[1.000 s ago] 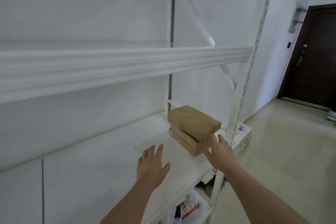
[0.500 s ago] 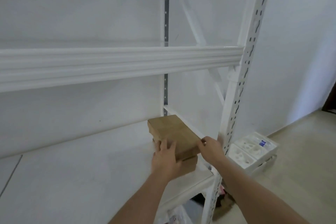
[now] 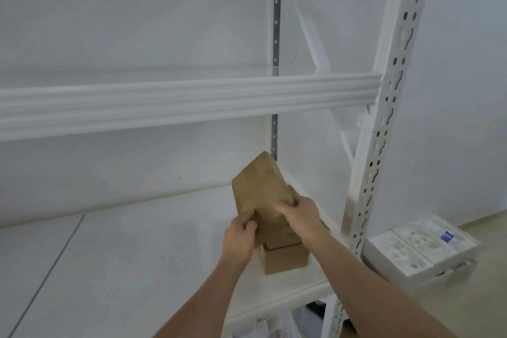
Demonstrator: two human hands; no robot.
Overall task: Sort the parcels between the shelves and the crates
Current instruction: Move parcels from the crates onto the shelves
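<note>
**Top parcel tilted up in both hands on the white shelf**

A white metal shelving unit (image 3: pixel 381 145) fills most of the view, its perforated upright post rising at the right and a ribbed crossbeam (image 3: pixel 192 101) running across the middle. Behind it stands a plain white wall. The lower shelf (image 3: pixel 123 255) is a broad white board that reaches from the near left to the post.

On the pale floor to the right of the post lies a white moulded foam tray (image 3: pixel 417 250) with shaped hollows; a small blue label sits on something in it, too small to read.

Near the right end of the lower shelf is a short stack of brown cardboard parcels (image 3: pixel 285 258). The top parcel (image 3: pixel 260 189) is raised off the stack and tilted, its far end pointing up towards the wall and its broad face turned to the camera. No print or label can be read on any parcel.

The left hand (image 3: pixel 238 236) grips the near left corner of the top parcel, fingers curled around its edge. The right hand (image 3: pixel 299 214) holds its near right side, thumb on the face.
</note>
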